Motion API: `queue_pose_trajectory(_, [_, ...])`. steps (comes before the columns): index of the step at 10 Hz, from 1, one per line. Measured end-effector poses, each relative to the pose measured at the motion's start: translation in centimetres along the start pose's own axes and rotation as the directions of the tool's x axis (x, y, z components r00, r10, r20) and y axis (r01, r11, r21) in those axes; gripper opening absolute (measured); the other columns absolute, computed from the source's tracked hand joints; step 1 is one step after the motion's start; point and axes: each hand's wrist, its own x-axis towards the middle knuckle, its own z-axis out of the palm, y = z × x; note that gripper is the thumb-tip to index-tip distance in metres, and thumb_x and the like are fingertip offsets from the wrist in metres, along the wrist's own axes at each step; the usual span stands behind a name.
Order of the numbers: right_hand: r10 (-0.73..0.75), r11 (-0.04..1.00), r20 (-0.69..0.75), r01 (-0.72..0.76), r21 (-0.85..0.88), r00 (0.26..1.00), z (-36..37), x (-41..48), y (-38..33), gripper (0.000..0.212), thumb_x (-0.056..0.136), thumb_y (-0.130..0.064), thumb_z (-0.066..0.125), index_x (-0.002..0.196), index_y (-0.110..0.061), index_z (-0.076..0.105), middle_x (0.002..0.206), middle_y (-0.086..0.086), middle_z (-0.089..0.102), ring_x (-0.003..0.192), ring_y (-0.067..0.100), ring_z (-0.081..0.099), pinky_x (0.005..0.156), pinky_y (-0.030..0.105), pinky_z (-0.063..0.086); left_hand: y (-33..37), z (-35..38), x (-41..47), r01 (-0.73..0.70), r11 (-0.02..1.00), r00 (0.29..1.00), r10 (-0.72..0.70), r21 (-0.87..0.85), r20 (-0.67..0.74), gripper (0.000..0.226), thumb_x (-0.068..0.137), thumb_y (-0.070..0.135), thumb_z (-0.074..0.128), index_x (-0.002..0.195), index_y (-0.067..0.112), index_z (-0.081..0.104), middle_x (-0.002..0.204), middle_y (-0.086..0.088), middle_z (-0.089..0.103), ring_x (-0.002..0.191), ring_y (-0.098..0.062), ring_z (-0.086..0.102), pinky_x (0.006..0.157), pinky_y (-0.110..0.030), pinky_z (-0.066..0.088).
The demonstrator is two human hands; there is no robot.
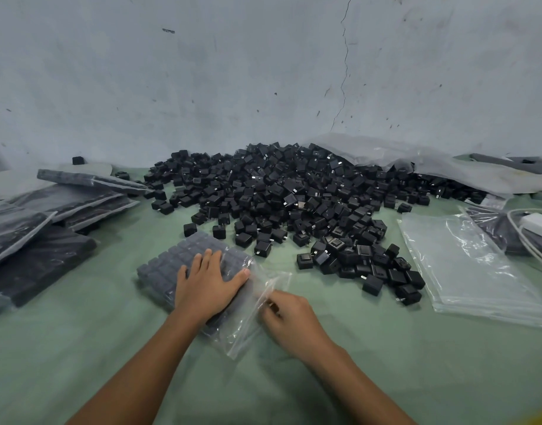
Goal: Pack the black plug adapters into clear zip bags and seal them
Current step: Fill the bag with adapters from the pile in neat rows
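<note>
A clear zip bag (168, 262) filled with rows of black plug adapters lies flat on the green table in front of me. My left hand (207, 282) presses flat on top of the filled bag, fingers spread. My right hand (286, 319) pinches the bag's loose open end (248, 320), just right of the packed rows. A big heap of loose black plug adapters (294, 197) covers the middle of the table behind the bag.
Several filled bags (49, 216) are stacked at the left. A pile of empty clear zip bags (475, 265) lies at the right. A white charger with cable (536, 225) sits at the far right edge. A large crumpled plastic sack (401, 157) lies behind the heap, against the wall.
</note>
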Motion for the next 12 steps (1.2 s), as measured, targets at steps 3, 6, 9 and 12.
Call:
queue_pose_trajectory(3, [0.056,0.845,-0.466,-0.291,-0.450,0.883,-5.5,0.8,4.9,0.027,0.085,-0.025,0.068,0.112,-0.024,0.070,0.115,-0.001,0.065,0.107,0.026,0.053,0.094,0.041,0.036,0.0,0.1,0.1,0.003,1.000,1.000,-0.003,0.011,0.001,0.105,0.078,0.093,0.015,0.160,0.027,0.012,0.169,0.002,0.006,0.155,-0.019,0.004,0.124,-0.051,0.005])
queue_pose_trajectory(6, [0.128,0.823,-0.426,-0.336,-0.459,0.896,-5.1,0.1,6.9,0.042,0.087,-0.021,0.061,0.129,-0.024,0.056,0.130,0.006,0.053,0.114,0.028,0.050,0.099,0.041,0.039,-0.1,0.4,0.1,0.000,1.000,1.000,0.000,0.023,0.003,0.107,0.077,0.094,0.012,0.160,0.027,0.012,0.169,0.001,0.006,0.155,-0.019,0.004,0.124,-0.051,0.005])
queue_pose_trajectory(9, [0.145,0.779,-0.359,-0.330,-0.534,0.922,-3.9,3.0,5.9,0.059,0.083,-0.004,0.063,0.138,-0.021,0.051,0.127,0.001,0.062,0.133,0.033,0.038,0.106,0.041,0.032,-0.2,0.5,0.1,-0.004,1.000,1.000,0.004,0.021,-0.013,0.106,0.077,0.094,0.013,0.159,0.027,0.015,0.169,0.002,0.009,0.155,-0.019,0.006,0.124,-0.052,0.007])
queue_pose_trajectory(12, [0.109,0.827,-0.382,-0.297,-0.478,0.918,-3.6,2.8,6.4,0.046,0.096,-0.014,0.051,0.140,-0.027,0.044,0.126,-0.003,0.061,0.115,0.022,0.049,0.099,0.036,0.035,-0.1,0.3,0.2,-0.004,1.000,1.000,0.004,0.026,-0.009,0.105,0.078,0.093,0.014,0.159,0.026,0.017,0.168,0.001,0.010,0.155,-0.020,0.008,0.124,-0.052,0.008])
